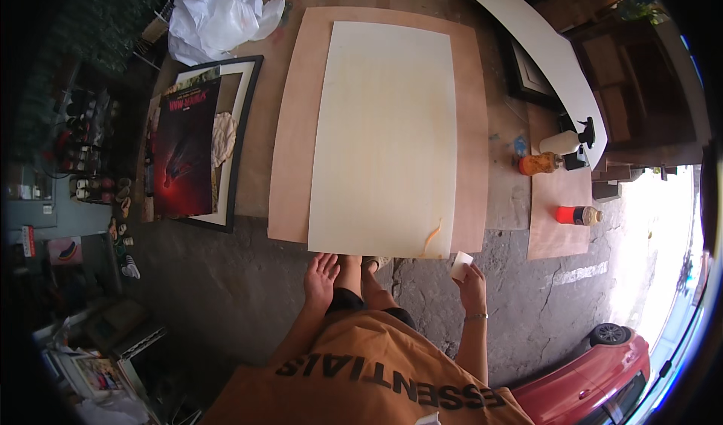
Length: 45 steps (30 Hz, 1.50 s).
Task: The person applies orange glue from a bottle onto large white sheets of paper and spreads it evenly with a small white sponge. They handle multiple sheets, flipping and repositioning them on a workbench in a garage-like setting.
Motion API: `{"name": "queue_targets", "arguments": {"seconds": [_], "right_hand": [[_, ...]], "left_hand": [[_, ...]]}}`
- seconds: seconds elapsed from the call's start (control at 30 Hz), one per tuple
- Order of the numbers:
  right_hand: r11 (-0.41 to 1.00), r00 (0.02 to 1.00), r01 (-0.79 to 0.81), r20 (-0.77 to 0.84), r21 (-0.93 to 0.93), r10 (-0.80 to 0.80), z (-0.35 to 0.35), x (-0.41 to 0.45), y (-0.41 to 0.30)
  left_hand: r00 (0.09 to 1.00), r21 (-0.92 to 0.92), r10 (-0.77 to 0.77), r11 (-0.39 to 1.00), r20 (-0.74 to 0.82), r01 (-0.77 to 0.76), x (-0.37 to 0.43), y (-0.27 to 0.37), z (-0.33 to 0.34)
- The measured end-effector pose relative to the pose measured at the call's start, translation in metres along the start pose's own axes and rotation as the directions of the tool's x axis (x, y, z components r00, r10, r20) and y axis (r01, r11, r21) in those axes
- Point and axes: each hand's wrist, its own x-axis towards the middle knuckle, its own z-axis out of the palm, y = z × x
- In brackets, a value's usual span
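Observation:
Before me lies a cream-white rectangular sheet [384,142] on a larger thin plywood board [294,142]. A streak of yellow-orange fluid [432,237], perhaps glue, runs near the sheet's front right corner. My right hand [473,286] grips a small white flat piece [462,264], like a card or spreader, just off that corner. My left hand [321,282] is empty, palm up with fingers extended, at the sheet's front left edge. Whether its fingertips touch the edge I cannot tell.
A framed mount with a dark film poster [186,148] and crumpled white plastic [220,18] are at left. A curved white sheet [542,46], a white spray bottle [559,141], an orange bottle [538,164] and a red-liquid bottle [577,215] are at right. A red car [587,374] stands behind right.

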Motion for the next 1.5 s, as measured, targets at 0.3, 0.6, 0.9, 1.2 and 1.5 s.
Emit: {"name": "queue_targets", "arguments": {"seconds": [0.3,0.6,0.9,1.2,1.5], "right_hand": [[0.955,0.977,-0.041,0.213,0.295,-0.024,0.002,0.013,0.017],[0.966,0.989,0.142,0.002,-0.214,-0.145,0.022,0.011,-0.031],[0.275,0.707,0.574,0.297,-0.772,-0.642,0.21,0.136,-0.191],[-0.463,0.127,0.692,0.725,-0.554,-0.677,0.443,0.313,-0.258],[-0.438,0.262,0.646,0.721,-0.625,-0.641,0.425,0.306,-0.2]], "left_hand": [[0.99,-0.005,0.139,0.99,0.037,-0.139,0.005,0.024,-0.002],[0.985,-0.005,0.157,0.988,0.076,-0.157,0.009,0.037,0.024],[0.996,-0.032,0.035,0.999,-0.076,-0.038,0.02,0.02,0.017],[0.978,0.034,-0.142,0.988,-0.153,0.149,0.025,0.039,0.022],[0.967,0.051,-0.235,0.969,-0.097,0.241,0.029,0.048,0.018]]}}
